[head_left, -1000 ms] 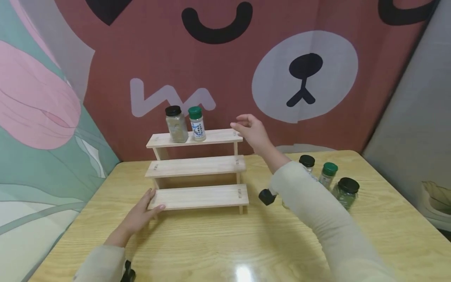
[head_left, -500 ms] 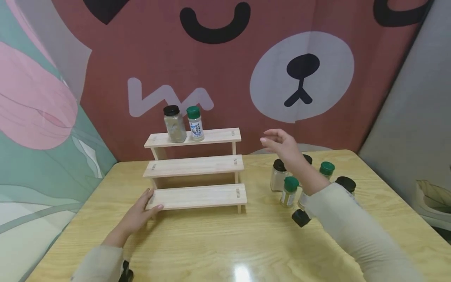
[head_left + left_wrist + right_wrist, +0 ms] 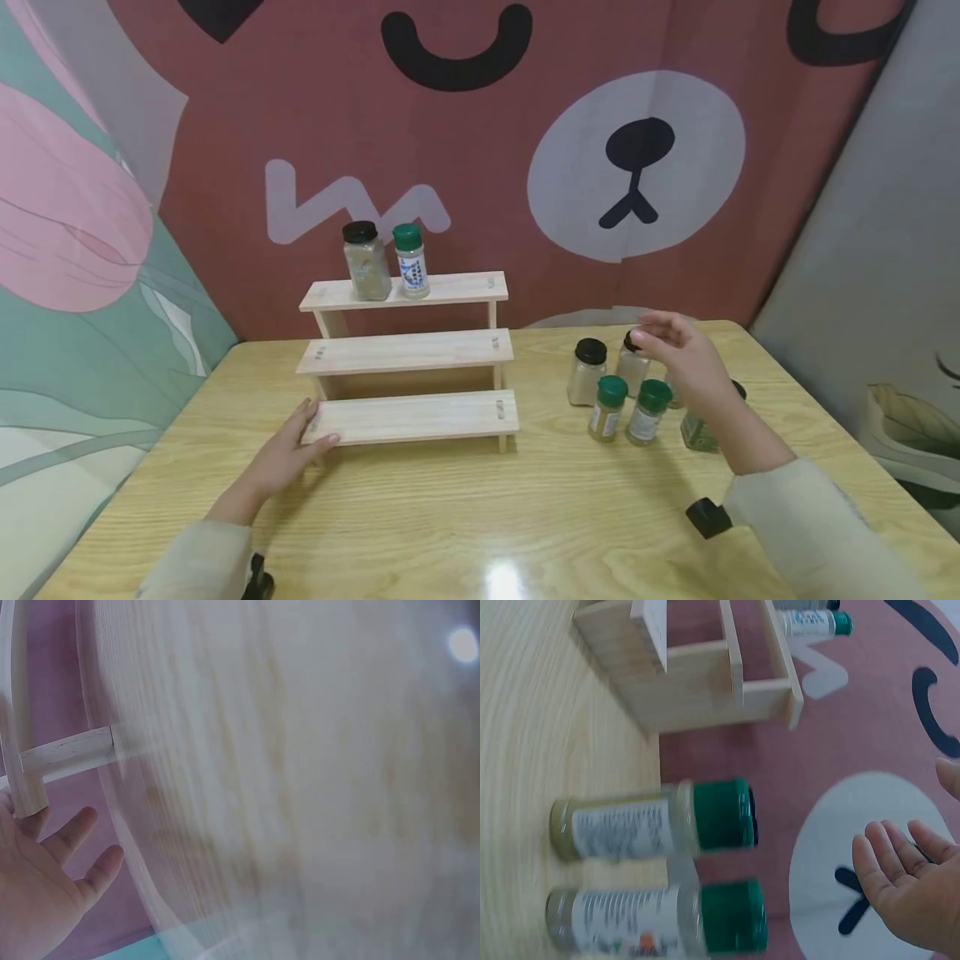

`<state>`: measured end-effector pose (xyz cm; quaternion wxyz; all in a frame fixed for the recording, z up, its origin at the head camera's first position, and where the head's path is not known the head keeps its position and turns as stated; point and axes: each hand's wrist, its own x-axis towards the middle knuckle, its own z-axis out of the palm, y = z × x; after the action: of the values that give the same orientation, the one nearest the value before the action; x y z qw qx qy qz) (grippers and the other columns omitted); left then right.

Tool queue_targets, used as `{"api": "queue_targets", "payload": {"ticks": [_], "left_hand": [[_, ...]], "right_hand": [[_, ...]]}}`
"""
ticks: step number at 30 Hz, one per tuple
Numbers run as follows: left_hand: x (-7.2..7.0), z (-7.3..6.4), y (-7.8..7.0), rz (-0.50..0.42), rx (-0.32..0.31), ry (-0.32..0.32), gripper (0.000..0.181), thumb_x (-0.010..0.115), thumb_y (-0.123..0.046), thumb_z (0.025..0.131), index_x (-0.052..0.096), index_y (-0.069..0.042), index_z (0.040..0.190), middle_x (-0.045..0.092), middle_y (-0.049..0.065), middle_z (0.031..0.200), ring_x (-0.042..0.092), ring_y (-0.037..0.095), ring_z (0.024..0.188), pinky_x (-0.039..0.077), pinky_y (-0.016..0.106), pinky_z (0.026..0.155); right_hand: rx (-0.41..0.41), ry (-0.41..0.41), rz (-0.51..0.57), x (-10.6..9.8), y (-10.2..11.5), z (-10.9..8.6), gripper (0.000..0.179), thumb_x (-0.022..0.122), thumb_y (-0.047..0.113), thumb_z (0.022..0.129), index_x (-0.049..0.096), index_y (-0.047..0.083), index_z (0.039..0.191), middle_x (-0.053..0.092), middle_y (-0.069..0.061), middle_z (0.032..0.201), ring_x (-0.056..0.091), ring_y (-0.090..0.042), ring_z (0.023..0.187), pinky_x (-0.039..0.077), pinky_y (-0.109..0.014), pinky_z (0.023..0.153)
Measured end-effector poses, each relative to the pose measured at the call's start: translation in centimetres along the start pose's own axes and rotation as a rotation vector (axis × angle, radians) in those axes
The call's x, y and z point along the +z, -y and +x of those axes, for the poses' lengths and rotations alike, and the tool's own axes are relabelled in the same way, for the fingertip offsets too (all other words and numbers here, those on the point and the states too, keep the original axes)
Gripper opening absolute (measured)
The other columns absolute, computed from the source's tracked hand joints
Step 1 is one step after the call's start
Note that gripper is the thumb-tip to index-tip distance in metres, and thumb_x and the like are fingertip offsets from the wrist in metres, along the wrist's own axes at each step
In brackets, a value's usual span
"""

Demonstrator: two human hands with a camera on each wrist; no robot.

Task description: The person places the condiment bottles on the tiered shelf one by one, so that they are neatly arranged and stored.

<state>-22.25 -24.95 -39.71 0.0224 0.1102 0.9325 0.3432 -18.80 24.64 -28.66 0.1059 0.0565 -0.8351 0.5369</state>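
A three-tier wooden display rack point(image 3: 405, 352) stands on the table. My left hand point(image 3: 279, 454) holds the left end of its bottom tier, thumb over the front edge; in the left wrist view several of that hand's fingers point(image 3: 101, 874) extend past the wood. On the top tier stand a black-lidded spice jar point(image 3: 367, 271) and a green-capped spice shaker point(image 3: 412, 273). My right hand point(image 3: 693, 362) hovers over the spice jars at right, fingers loosely bent and holding nothing, thumb overlapping the lid of a black-lidded jar point(image 3: 633, 372) in the head view.
Near the right hand stand another black-lidded jar point(image 3: 587, 382), two green-capped shakers point(image 3: 606, 419) point(image 3: 645, 422) and a jar with green contents point(image 3: 699, 435), partly hidden by the wrist. Behind the table point(image 3: 420, 517) hangs a bear-print cloth point(image 3: 465, 167).
My right hand has moved away from the top tier, rightward and down to the jars on the table. The left hand stays at the rack, and both jars on top stay put.
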Motion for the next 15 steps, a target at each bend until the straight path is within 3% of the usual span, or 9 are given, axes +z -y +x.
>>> {"api": "queue_targets", "payload": {"ticks": [6,10,15], "left_hand": [[-0.1,0.0,-0.1,-0.011,-0.003,0.006,0.081,0.049,-0.046,0.083,0.013,0.004,0.136,0.005,0.028,0.138,0.01,0.047,0.122,0.013,0.059,0.093],[-0.2,0.0,-0.1,-0.017,-0.001,0.011,0.081,0.05,-0.045,0.084,0.013,0.005,0.136,0.005,0.029,0.138,0.01,0.047,0.122,0.013,0.059,0.093],[-0.2,0.1,-0.1,-0.031,0.008,0.023,0.081,0.05,-0.044,0.084,0.011,0.004,0.136,0.004,0.028,0.138,0.009,0.046,0.122,0.013,0.059,0.093]], "right_hand": [[0.022,-0.057,-0.068,-2.2,-1.6,-1.6,0.05,0.048,0.034,0.088,0.036,0.005,0.126,0.047,0.005,0.102,0.05,0.0,0.087,0.041,-0.015,0.073],[0.045,-0.091,-0.058,-3.5,-3.0,-2.2,0.051,0.048,0.036,0.087,0.036,0.007,0.127,0.046,0.007,0.104,0.05,-0.003,0.088,0.04,-0.026,0.081],[0.07,-0.159,-0.025,-5.5,-5.2,-2.7,0.044,0.051,0.031,0.086,0.041,0.015,0.125,0.048,0.01,0.102,0.049,0.001,0.088,0.039,-0.024,0.081]]}}
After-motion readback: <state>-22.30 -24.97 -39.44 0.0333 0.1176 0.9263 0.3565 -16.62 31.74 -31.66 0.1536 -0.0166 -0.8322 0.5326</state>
